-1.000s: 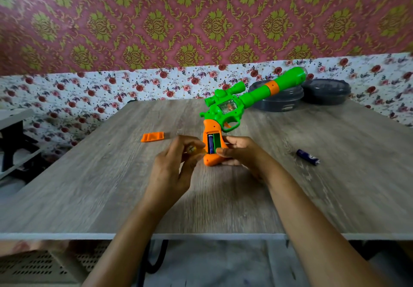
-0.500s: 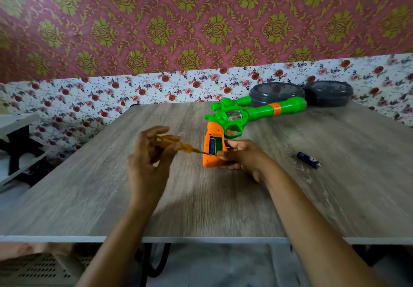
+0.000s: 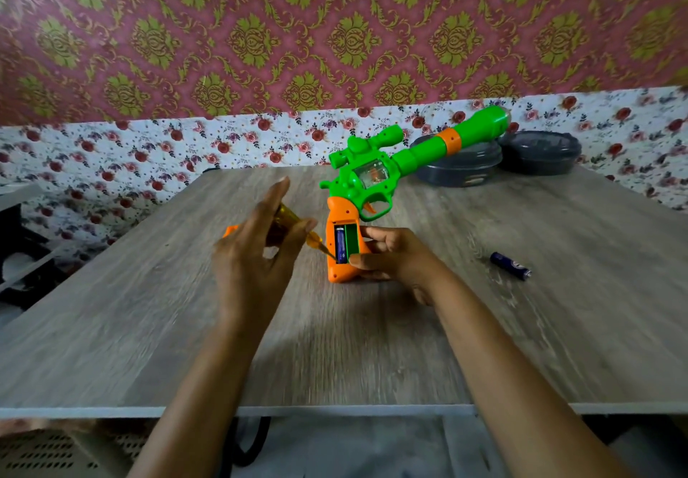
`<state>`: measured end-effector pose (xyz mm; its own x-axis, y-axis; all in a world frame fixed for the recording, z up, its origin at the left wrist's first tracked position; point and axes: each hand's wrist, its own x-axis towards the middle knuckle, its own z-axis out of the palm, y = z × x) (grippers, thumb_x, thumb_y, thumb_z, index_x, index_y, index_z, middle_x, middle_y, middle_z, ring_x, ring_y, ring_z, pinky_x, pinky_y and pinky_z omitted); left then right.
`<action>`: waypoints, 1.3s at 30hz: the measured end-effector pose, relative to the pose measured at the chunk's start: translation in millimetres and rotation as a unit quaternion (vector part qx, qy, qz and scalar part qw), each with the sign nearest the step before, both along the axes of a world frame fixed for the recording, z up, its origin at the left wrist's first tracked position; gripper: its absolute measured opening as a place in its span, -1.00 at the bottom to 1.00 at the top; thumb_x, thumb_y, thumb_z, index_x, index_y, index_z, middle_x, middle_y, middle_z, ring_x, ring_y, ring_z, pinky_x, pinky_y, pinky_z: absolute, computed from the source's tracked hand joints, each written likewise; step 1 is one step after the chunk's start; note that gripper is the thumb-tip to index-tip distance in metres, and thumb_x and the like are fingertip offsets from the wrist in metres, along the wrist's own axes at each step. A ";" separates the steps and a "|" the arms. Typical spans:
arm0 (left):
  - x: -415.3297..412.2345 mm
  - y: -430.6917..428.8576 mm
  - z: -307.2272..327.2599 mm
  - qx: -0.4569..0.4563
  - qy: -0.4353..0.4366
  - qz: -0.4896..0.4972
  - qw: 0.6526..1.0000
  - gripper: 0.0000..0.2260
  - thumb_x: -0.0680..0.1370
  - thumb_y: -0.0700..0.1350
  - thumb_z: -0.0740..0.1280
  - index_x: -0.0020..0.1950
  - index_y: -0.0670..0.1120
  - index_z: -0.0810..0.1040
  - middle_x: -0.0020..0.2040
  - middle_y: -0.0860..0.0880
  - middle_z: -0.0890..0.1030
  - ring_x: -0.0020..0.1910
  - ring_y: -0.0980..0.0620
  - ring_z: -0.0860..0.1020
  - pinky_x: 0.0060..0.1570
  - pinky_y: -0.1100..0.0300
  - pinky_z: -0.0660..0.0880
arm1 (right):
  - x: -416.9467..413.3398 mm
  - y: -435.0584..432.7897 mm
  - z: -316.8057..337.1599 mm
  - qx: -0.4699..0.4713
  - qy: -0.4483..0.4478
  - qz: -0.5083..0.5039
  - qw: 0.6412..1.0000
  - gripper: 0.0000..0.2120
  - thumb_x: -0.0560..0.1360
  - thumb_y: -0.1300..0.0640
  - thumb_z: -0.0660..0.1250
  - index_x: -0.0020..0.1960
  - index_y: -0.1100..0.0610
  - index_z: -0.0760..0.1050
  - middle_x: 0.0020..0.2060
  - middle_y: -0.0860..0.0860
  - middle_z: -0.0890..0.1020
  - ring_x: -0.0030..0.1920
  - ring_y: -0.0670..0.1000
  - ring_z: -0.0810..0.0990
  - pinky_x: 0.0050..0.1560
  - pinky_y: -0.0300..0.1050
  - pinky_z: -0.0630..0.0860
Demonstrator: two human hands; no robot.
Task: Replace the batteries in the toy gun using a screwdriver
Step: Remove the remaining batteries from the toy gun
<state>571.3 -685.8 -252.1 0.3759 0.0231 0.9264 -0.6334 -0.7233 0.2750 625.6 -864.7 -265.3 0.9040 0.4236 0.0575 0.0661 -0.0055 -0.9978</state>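
The fingers [image 3: 276, 194] of the left hand [image 3: 253, 265] pinch a small screwdriver [image 3: 288, 219] with a clear yellow plastic handle. The thumb is against the handle and the index finger is stretched straight along it. The thin shaft slants toward 4 o'clock, its tip at the left edge of an open battery compartment. The fingers [image 3: 376, 233] of the right hand [image 3: 398, 259] are curled round the orange grip of a green-and-orange plastic toy gun [image 3: 372, 179], with the thumb pressed on the grip's lower part. The butt of the grip sits on the grey wood-grain counter [image 3: 149, 328], and the barrel slopes up toward 2 o'clock. Inside the compartment a blue cylindrical battery [image 3: 340, 245] stands in the left slot, beside a green slot. At 3 o'clock from the grip, well apart, a second dark blue loose battery [image 3: 510, 271] lies on the counter. At 9 o'clock a flat orange plastic cover [image 3: 229, 231] lies mostly hidden behind the left hand. At 1 o'clock, behind the barrel at the counter's far edge, sit two round dark grey lidded containers [image 3: 540, 153] side by side.
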 end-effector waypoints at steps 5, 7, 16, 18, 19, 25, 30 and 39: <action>1.6 0.4 -1.8 0.022 0.003 -0.024 0.999 -0.60 0.51 -0.13 0.33 0.32 -0.23 0.43 -0.12 0.11 0.56 -0.11 0.26 0.52 -0.06 0.47 0.47 | 0.4 -0.3 -0.9 -0.007 0.003 -0.013 1.000 -0.53 0.46 0.35 0.31 0.34 0.16 0.37 0.04 0.11 0.58 -0.13 -0.11 0.59 -0.18 -0.30 0.58; 3.9 2.6 -3.6 0.022 0.001 -0.035 0.999 -0.59 0.52 -0.19 0.32 0.35 -0.23 0.39 -0.08 0.10 0.56 -0.07 0.25 0.53 0.00 0.49 0.46 | -0.4 -0.4 -0.2 -0.011 0.002 -0.015 1.000 -0.53 0.46 0.35 0.32 0.35 0.17 0.37 0.04 0.11 0.58 -0.14 -0.11 0.59 -0.19 -0.30 0.58; 10.3 10.8 -3.8 -0.023 0.047 -0.095 0.994 -0.61 0.57 -0.09 0.21 0.40 -0.06 0.32 -0.08 0.15 0.59 -0.10 0.22 0.63 -0.06 0.19 0.61 | -1.8 1.0 2.5 -0.025 0.003 -0.023 0.999 -0.48 0.45 0.34 0.33 0.38 0.16 0.33 0.09 0.09 0.58 -0.02 -0.03 0.57 -0.27 -0.37 0.56; 8.4 11.0 -2.6 -0.017 0.049 -0.094 0.994 -0.64 0.56 -0.11 0.24 0.36 -0.10 0.38 -0.09 0.10 0.61 -0.10 0.23 0.62 -0.07 0.29 0.59 | -1.8 0.7 2.0 -0.026 0.003 -0.025 0.999 -0.50 0.45 0.33 0.33 0.37 0.16 0.35 0.06 0.08 0.58 -0.06 -0.07 0.57 -0.24 -0.37 0.57; 6.0 9.4 -1.9 -0.008 0.049 -0.096 0.994 -0.67 0.55 -0.12 0.26 0.31 -0.11 0.41 -0.08 0.07 0.61 -0.09 0.23 0.63 -0.07 0.33 0.57 | -1.7 0.7 1.3 -0.027 0.002 -0.022 0.999 -0.51 0.45 0.32 0.33 0.36 0.16 0.36 0.08 0.09 0.58 -0.06 -0.08 0.57 -0.22 -0.35 0.58; -10.7 0.7 -9.2 0.082 0.061 -0.130 0.986 -0.86 0.51 -0.16 0.31 0.05 -0.14 0.50 -0.06 0.04 0.60 -0.08 0.18 0.59 -0.05 0.45 0.50 | 2.5 2.3 0.3 -0.016 0.026 -0.042 0.999 -0.57 0.49 0.35 0.27 0.35 0.25 0.35 0.23 0.24 0.51 0.13 0.07 0.53 -0.09 -0.19 0.57; -13.7 12.5 -13.1 0.021 0.088 -0.164 0.982 -0.91 0.52 -0.17 0.32 0.01 -0.07 0.49 -0.03 0.13 0.62 0.00 0.21 0.61 -0.03 0.37 0.53 | 0.6 2.2 -1.9 0.000 0.026 -0.064 0.998 -0.60 0.48 0.32 0.29 0.32 0.24 0.39 0.21 0.23 0.54 0.02 0.05 0.55 -0.23 -0.33 0.57; -15.8 10.8 -18.4 -0.001 0.103 -0.151 0.983 -0.91 0.51 -0.13 0.28 -0.01 0.01 0.46 0.04 0.32 0.59 0.05 0.31 0.58 -0.01 0.44 0.49 | 2.9 0.5 -2.2 -0.007 0.039 -0.052 0.998 -0.62 0.48 0.29 0.30 0.29 0.21 0.42 0.08 0.09 0.56 -0.04 0.00 0.58 -0.16 -0.27 0.58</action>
<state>555.5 -675.0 -270.5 0.5450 -0.1167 0.8303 -0.7499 -0.5108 0.4205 628.5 -864.3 -267.6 0.9446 0.3276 -0.0205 -0.0137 -0.0232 -0.9996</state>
